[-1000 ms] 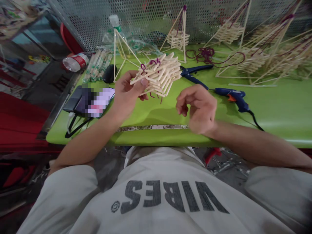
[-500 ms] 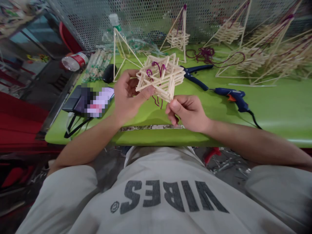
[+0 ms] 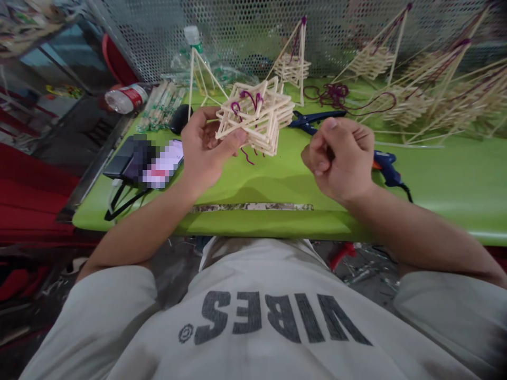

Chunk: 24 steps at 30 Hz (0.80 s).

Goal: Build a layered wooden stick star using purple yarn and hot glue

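My left hand [image 3: 206, 145] grips a stacked star-shaped block of wooden sticks [image 3: 257, 116] with purple yarn loops on top, lifted above the green table [image 3: 447, 174]. My right hand [image 3: 340, 158] is curled into a loose fist to the right of the block, apart from it; whether it holds anything is hidden. A blue glue gun [image 3: 386, 164] lies on the table just behind my right hand. Blue-handled cutters [image 3: 309, 120] lie beyond the block.
Several finished stick pyramids [image 3: 295, 60] stand along the back and right. Purple yarn [image 3: 336, 92] is piled at the back. At the left sit a phone [image 3: 158, 161], a black object [image 3: 180, 117], a bundle of sticks [image 3: 160, 105] and a plastic bottle [image 3: 127, 97]. A mesh wall closes off the rear.
My right hand has let go of the block's lower corner and pulled back to the right into a fist. My left hand lifted and tilted the block slightly.
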Motion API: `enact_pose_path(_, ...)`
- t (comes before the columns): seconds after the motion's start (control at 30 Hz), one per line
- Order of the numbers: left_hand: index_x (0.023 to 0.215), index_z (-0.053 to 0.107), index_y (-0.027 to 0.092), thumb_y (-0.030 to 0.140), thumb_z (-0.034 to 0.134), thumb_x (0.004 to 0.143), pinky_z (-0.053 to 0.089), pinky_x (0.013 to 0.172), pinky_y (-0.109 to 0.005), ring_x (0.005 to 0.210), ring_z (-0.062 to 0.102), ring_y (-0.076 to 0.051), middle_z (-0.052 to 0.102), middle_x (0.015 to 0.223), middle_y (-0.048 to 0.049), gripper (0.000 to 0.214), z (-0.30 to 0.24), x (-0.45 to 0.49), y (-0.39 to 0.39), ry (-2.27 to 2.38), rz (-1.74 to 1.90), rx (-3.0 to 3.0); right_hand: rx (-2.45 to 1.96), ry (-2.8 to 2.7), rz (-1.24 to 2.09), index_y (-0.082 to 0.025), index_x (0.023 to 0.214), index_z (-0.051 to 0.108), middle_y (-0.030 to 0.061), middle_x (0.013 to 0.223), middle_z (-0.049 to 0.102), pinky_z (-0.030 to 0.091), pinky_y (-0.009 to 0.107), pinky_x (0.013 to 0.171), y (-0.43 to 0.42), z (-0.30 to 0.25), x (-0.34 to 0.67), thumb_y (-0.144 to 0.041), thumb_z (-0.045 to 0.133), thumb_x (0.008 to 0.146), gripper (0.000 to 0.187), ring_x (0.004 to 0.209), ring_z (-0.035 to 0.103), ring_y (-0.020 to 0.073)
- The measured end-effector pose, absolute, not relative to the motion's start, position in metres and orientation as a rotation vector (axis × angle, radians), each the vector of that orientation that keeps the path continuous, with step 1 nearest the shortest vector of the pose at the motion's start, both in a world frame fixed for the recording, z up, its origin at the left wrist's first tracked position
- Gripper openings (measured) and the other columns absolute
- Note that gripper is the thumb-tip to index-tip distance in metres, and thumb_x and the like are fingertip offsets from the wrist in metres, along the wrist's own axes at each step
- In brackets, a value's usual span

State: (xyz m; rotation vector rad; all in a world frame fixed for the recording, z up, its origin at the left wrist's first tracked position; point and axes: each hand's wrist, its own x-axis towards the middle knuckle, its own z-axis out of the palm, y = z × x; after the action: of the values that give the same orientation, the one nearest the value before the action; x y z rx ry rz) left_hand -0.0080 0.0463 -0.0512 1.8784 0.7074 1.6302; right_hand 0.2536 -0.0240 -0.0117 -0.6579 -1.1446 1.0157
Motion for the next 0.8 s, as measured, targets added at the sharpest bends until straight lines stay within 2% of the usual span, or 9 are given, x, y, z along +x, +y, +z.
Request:
enact_pose_path(0.1, 0.123, 0.060, 0.029, 0.074, 0.083, 0.097, 0.058, 0.060, -0.033, 0.072, 0.076, -0.016, 0.081, 0.100, -0.0005, 0.057, -0.048, -0.007, 0.043, 0.722, 1.619, 1.843, -0.632, -1.101, 0.964, -0.027, 0.066, 0.072, -0.0049, 0.051, 0.044, 0.023, 0.031, 0.039, -0.017, -0.004, 0.256, -0.055, 0.089, 0.097, 0.045, 0.041, 0.032, 0.0092)
enact_pose_path(0.2, 0.122, 0.060, 0.032, 0.073, 0.087, 0.094, 0.057, 0.065, -0.037, 0.071, 0.076, -0.018, 0.081, 0.100, -0.0001, 0.056, -0.046, -0.005, 0.042, 0.751, 1.587, 1.833, -0.527, -1.132, 0.968, -0.025, 0.064, 0.074, 0.0002, 0.078, 0.064, 0.030, 0.030, 0.043, -0.012, -0.001, 0.260, -0.045, 0.090, 0.098, 0.042, 0.051, 0.050, 0.0078)
enact_pose_path(0.3, 0.117, 0.062, 0.030, 0.072, 0.091, 0.089, 0.053, 0.059, -0.035, 0.067, 0.072, -0.016, 0.079, 0.095, -0.0001, 0.059, -0.043, -0.002, 0.038, 0.791, 1.609, 1.783, -0.359, -1.258, 1.117, -0.022, 0.063, 0.072, 0.0043, 0.113, 0.081, 0.033, 0.030, 0.043, -0.013, -0.001, 0.266, -0.044, 0.075, 0.106, 0.049, 0.057, 0.067, 0.0086)
enact_pose_path(0.37, 0.117, 0.062, 0.029, 0.072, 0.093, 0.087, 0.055, 0.061, -0.034, 0.075, 0.073, -0.016, 0.079, 0.099, -0.0010, 0.061, -0.039, 0.000, 0.033, 0.828, 1.598, 1.757, -0.237, -1.390, 1.310, -0.021, 0.065, 0.066, 0.0083, 0.124, 0.085, 0.038, 0.029, 0.042, -0.018, 0.000, 0.270, -0.048, 0.066, 0.110, 0.053, 0.062, 0.076, 0.0134)
enact_pose_path(0.43, 0.119, 0.061, 0.029, 0.073, 0.092, 0.087, 0.058, 0.066, -0.034, 0.084, 0.075, -0.017, 0.079, 0.104, -0.0010, 0.063, -0.037, 0.000, 0.030, 0.874, 1.548, 1.771, -0.171, -1.526, 1.499, -0.020, 0.067, 0.061, 0.0119, 0.121, 0.087, 0.045, 0.028, 0.046, -0.024, 0.000, 0.273, -0.048, 0.065, 0.111, 0.053, 0.070, 0.083, 0.0189)
enact_pose_path(0.53, 0.121, 0.061, 0.029, 0.075, 0.092, 0.086, 0.056, 0.066, -0.034, 0.086, 0.074, -0.016, 0.078, 0.105, -0.0015, 0.065, -0.035, -0.001, 0.028, 0.895, 1.549, 1.787, -0.173, -1.642, 1.639, -0.019, 0.072, 0.060, 0.0117, 0.095, 0.086, 0.051, 0.027, 0.055, -0.031, 0.001, 0.274, -0.041, 0.064, 0.115, 0.048, 0.073, 0.084, 0.0207)
enact_pose_path(0.67, 0.121, 0.062, 0.028, 0.078, 0.093, 0.084, 0.053, 0.061, -0.033, 0.081, 0.072, -0.015, 0.079, 0.105, -0.0024, 0.070, -0.034, -0.005, 0.032, 0.880, 1.632, 1.791, -0.263, -1.673, 1.644, -0.020, 0.077, 0.063, 0.0026, 0.068, 0.072, 0.056, 0.027, 0.058, -0.032, -0.001, 0.272, -0.044, 0.067, 0.115, 0.045, 0.061, 0.073, 0.0166)
enact_pose_path(0.8, 0.124, 0.060, 0.030, 0.081, 0.090, 0.085, 0.054, 0.063, -0.035, 0.081, 0.072, -0.016, 0.080, 0.106, -0.0011, 0.070, -0.031, -0.010, 0.036, 0.919, 1.659, 1.824, -0.484, -1.802, 1.491, -0.020, 0.073, 0.064, -0.0023, 0.060, 0.061, 0.047, 0.025, 0.052, -0.022, 0.004, 0.278, -0.051, 0.072, 0.113, 0.051, 0.051, 0.058, 0.0104)
